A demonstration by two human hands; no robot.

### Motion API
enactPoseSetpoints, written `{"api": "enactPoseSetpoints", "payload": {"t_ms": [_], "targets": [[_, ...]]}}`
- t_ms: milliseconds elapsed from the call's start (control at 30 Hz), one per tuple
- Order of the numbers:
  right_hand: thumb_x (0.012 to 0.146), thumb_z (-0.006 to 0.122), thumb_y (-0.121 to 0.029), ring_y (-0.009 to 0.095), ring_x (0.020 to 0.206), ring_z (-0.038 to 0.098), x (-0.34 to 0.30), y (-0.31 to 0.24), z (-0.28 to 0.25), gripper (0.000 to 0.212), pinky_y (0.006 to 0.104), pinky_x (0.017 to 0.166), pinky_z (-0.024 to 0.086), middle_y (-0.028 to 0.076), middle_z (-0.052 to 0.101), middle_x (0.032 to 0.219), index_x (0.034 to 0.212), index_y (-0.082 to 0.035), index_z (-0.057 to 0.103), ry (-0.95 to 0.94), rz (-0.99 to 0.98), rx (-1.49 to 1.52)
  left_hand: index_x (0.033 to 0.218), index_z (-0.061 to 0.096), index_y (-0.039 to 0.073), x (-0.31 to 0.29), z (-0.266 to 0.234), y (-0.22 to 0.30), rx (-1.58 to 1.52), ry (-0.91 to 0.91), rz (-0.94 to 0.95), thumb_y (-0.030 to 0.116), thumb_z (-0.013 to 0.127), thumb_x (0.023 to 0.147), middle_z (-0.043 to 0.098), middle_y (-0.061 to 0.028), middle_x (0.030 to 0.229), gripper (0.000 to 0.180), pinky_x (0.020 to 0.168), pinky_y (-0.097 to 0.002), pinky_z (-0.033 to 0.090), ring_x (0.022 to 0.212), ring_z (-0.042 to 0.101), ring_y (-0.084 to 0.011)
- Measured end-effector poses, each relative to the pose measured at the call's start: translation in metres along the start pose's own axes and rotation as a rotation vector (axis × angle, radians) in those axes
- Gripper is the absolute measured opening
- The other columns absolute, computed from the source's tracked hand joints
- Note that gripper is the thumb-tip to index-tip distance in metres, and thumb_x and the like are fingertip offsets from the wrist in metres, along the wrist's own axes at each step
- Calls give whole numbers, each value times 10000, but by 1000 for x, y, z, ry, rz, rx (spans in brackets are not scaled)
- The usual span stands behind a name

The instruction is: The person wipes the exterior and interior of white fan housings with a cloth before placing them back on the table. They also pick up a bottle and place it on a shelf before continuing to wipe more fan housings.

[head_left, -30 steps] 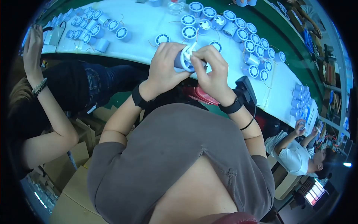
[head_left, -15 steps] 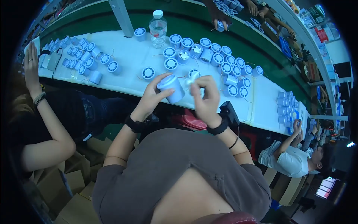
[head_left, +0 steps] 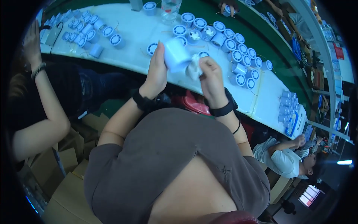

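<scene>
One view, from my head: a pale blue cylinder (head_left: 176, 55) and a crumpled white wad (head_left: 194, 68), held over the white worktop (head_left: 138, 30).

My left hand (head_left: 156, 74) grips the cylinder's left side, some fingers hidden, probably to steady it and leave the right side free. There, my right hand (head_left: 213, 77) pinches the wad just beside it; I cannot tell whether they touch. The cylinder looks smooth, plain-sided, tilted and slightly blurred. Similar cylinders (head_left: 236, 55) cluster beyond, perhaps grouped to leave me room.
</scene>
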State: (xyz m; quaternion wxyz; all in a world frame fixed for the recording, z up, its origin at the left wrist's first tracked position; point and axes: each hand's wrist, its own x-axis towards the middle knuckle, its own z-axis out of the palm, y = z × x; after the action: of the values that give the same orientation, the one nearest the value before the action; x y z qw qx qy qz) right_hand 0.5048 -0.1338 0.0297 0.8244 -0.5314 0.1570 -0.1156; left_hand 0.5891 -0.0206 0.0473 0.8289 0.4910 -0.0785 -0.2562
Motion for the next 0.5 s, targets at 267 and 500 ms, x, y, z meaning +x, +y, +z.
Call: {"api": "enactPoseSetpoints", "payload": {"t_ms": [267, 500], "targets": [[724, 542, 7, 184, 753, 524, 19, -38, 24, 108, 248, 647, 394, 79, 557, 812, 826, -25, 558, 49, -1023, -1112, 1047, 444, 74, 20, -22, -5, -82, -258, -427, 445, 236, 881, 507, -38, 930, 457, 602, -235, 365, 764, 469, -108], [723, 538, 17, 207, 740, 541, 33, -23, 17, 149, 260, 649, 412, 98, 572, 875, 863, -13, 582, -14, -840, -1114, 1022, 459, 42, 15, -21, -11, 1, -186, -187, 435, 258, 879, 508, -37, 815, 464, 566, -225, 360, 655, 455, -103]]}}
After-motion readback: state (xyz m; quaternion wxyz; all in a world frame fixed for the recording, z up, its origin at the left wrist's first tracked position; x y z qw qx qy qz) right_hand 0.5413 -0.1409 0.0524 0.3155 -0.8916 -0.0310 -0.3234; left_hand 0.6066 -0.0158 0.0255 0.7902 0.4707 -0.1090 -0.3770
